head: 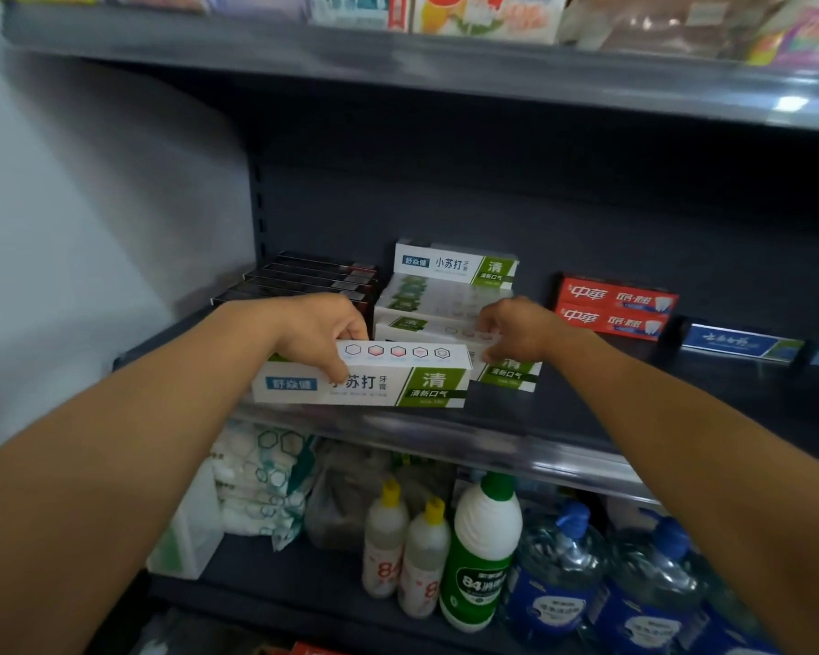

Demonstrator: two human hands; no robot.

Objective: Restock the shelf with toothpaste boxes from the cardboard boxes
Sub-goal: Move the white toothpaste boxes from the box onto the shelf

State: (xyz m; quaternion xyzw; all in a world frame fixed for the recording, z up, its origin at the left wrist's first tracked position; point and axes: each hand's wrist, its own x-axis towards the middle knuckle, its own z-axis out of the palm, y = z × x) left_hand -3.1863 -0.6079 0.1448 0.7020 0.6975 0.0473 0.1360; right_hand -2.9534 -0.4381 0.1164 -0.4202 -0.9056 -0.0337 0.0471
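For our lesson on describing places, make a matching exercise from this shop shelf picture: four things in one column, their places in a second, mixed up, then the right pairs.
Things
1. white and green box
2. red boxes
3. dark boxes
4. green and white bottle

Places
A. on the shelf below
B. at the left end of the middle shelf
C. gripped by the left hand at the shelf's front edge
D. right of the white and green stack

Pairs: 1-C, 2-D, 3-B, 4-A
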